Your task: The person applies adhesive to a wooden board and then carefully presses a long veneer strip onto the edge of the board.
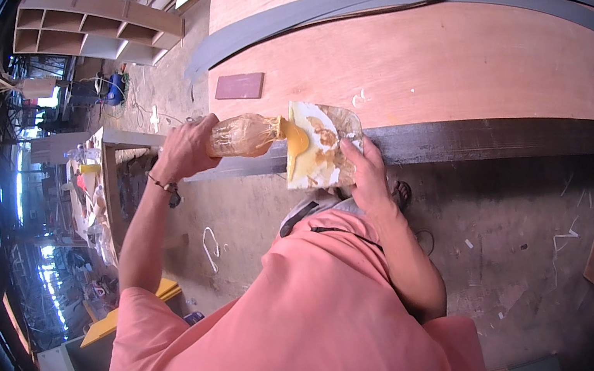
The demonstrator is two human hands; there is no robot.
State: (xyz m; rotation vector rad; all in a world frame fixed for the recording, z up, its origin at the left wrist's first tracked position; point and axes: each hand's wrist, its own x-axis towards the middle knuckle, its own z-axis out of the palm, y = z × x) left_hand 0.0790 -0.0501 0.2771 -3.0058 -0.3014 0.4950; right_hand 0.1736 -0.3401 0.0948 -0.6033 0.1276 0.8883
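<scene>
My left hand (189,148) is wrapped round a clear plastic bottle (242,137) smeared with amber residue and tipped on its side. From its neck, thick yellow glue-like liquid (296,140) spreads onto a small flat board (306,177). That board is stained white, yellow and brown. Its right edge is gripped by my right hand (369,176), thumb on top and the other fingers mostly hidden beneath. Both hands are in front of my body, by the near edge of a large wooden panel (441,72).
On the panel lie a maroon rectangular block (240,86) and long grey strips (309,21). A compartmented wooden shelf unit (88,25) stands far left, near a blue container (116,89). A cluttered side table (124,139) is at my left. Scraps litter the floor (494,226).
</scene>
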